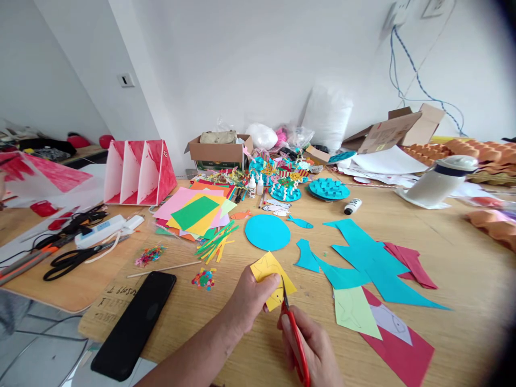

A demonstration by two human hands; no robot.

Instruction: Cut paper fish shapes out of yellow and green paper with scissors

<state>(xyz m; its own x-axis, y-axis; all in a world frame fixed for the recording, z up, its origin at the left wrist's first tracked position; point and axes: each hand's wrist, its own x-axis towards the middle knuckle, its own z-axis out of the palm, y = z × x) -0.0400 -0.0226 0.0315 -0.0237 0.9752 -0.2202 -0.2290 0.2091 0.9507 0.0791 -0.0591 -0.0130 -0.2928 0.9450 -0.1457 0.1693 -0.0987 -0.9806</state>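
My left hand (252,295) pinches a piece of yellow paper (266,264) with a fish drawn on it in dark line. In my right hand (314,344) are red-handled scissors (296,338), their dark blades at the paper's right part. Just beyond the hands lies a blue paper circle (267,233). Blue paper offcuts (366,258) spread to the right, over some dark red paper. A light green sheet (355,312) and a pale fish drawing (393,322) rest on a red sheet (415,355).
A black phone (135,322) lies at the front left, near black scissors (70,263) and a power strip (100,231). Coloured paper sheets (197,212), glue bottles (252,187) and blue decorated plates (328,189) stand farther back. A white jug-like container (439,180) is at the right.
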